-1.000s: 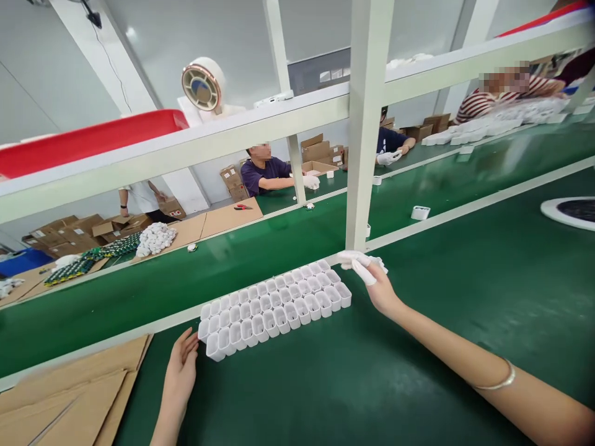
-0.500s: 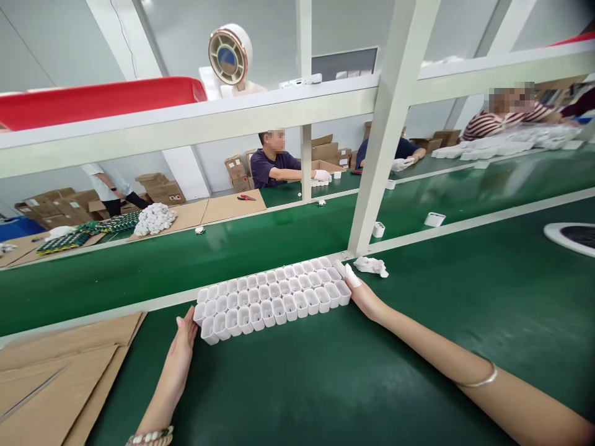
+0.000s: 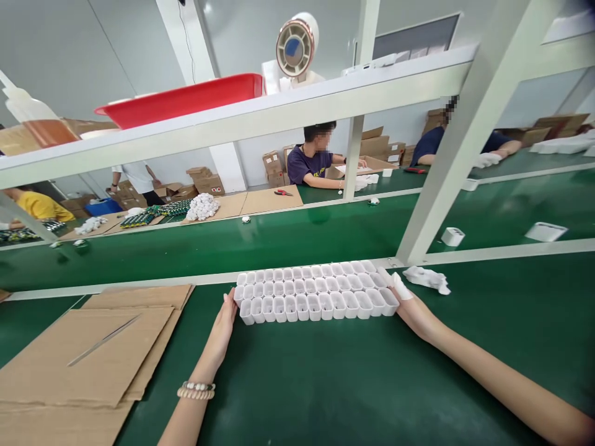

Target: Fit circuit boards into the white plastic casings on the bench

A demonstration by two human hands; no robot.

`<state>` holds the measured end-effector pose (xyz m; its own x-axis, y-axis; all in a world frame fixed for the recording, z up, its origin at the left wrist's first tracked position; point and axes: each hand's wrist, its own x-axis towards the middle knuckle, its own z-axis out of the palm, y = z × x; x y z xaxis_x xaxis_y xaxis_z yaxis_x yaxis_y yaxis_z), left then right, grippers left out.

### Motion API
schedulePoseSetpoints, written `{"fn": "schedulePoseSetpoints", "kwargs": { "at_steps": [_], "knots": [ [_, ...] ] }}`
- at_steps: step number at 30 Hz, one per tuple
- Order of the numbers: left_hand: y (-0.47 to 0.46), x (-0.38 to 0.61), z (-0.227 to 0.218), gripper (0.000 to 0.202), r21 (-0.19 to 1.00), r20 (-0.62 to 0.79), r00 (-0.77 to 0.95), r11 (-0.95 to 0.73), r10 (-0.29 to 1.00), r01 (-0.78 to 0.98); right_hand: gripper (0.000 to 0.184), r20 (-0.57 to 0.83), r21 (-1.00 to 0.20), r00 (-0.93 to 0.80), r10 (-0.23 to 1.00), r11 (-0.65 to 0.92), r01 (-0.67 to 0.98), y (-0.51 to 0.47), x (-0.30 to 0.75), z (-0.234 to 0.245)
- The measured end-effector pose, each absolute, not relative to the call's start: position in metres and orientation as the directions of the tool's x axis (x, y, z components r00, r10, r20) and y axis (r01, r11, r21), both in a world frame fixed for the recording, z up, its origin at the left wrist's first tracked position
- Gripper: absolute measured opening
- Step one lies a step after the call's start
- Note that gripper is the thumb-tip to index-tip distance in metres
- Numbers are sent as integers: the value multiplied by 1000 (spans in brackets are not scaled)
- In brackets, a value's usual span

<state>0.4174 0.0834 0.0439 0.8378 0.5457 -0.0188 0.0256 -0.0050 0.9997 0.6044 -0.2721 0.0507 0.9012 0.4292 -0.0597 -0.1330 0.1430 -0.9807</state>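
In the head view, a white tray of small cells [image 3: 316, 291] is lying lengthwise on the green bench top [image 3: 353, 384], just in front of the white frame rail, and the two hands are bracketing it from either end. The left hand [image 3: 223, 325] is resting flat and open, fingers stretched out and pressing against the tray's left end, with a bead bracelet [image 3: 196, 390] sitting on the wrist. The right hand [image 3: 413, 310], wearing white fingertip covers, is touching the tray's right end; whether it is actually gripping the rim cannot be told. A crumpled white cloth [image 3: 426, 279] is lying just beyond the right hand, and flat cardboard sheets [image 3: 93, 353] are lying to the left.
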Motion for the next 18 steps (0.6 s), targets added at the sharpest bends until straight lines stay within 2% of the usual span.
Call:
{"fn": "schedulePoseSetpoints", "kwargs": {
  "at_steps": [6, 18],
  "knots": [
    [84, 417, 43, 63, 999, -2, 843, -41, 537, 28, 55, -107, -967, 903, 415, 167, -191, -275, 608, 45],
    [84, 419, 46, 66, 999, -40, 834, 30, 551, 28, 64, -119, -973, 892, 435, 127, -192, -282, 617, 30]
  ]
}}
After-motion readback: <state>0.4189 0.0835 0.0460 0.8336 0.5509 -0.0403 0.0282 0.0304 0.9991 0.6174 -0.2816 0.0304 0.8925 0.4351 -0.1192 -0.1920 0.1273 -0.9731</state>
